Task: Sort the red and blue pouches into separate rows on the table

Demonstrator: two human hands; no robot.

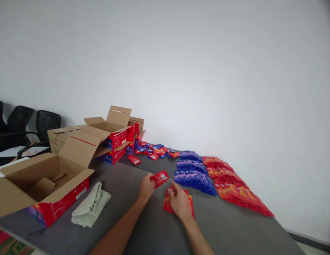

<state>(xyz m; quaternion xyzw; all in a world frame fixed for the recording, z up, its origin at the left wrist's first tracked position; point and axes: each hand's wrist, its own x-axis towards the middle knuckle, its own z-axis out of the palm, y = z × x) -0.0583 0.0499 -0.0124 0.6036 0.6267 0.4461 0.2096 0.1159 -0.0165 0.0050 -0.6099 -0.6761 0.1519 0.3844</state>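
Observation:
My left hand (pixel 146 188) pinches one end of a flat red packet (pixel 161 179) with a white label and holds it raised above the dark table. Just to its right, my right hand (pixel 180 202) is closed, its fingers curled onto some red-and-orange packets (pixel 167 205). The hand covers the middle of these packets, so how many there are cannot be told. Rows of overlapping blue packets (pixel 193 177) lie beyond my right hand. Right of those are rows of red-and-orange packets (pixel 234 186).
A mixed heap of red and blue packets (pixel 156 150) lies at the back, with a single red packet (pixel 134 160) nearer. An open carton (pixel 66 202) stands at left beside a folded pale cloth (pixel 90 205). More open cartons (pixel 119 139) are stacked behind on the grey table (pixel 154 233).

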